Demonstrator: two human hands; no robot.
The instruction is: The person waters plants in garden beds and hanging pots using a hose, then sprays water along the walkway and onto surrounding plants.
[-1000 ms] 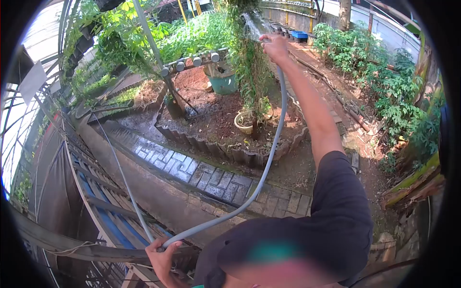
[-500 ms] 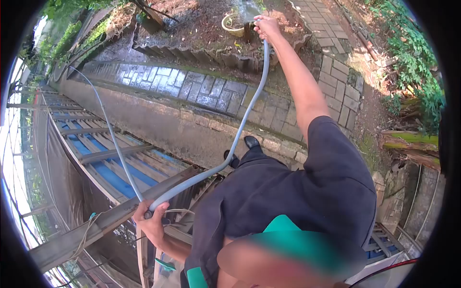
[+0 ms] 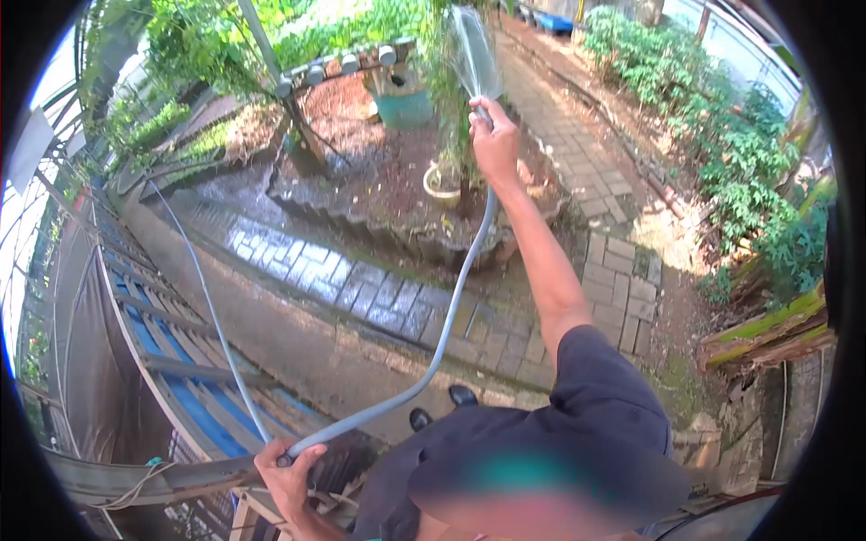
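A grey hose (image 3: pixel 431 365) runs in a curve between my two hands. My right hand (image 3: pixel 494 144), arm stretched out, is closed round its end, and water (image 3: pixel 475 54) sprays up and away in a fan toward hanging greenery. Near the lower left, my left hand (image 3: pixel 287 469) is wrapped round a bend of the same hose beside a wooden beam. From there a thinner-looking length of hose trails off to the upper left.
A planting bed with a corrugated edge (image 3: pixel 388 239) holds a white pot (image 3: pixel 442 183) and a green tub (image 3: pixel 403 108). Wet paving (image 3: pixel 361 288) borders it. Slatted wooden framing (image 3: pixel 180 361) stands at left; leafy shrubs (image 3: pixel 749 171) grow at right.
The view has tipped down and back up. My right hand has risen from over the white pot since the middle frame, and the spray now points upward in view. Both hands keep hold of the hose.
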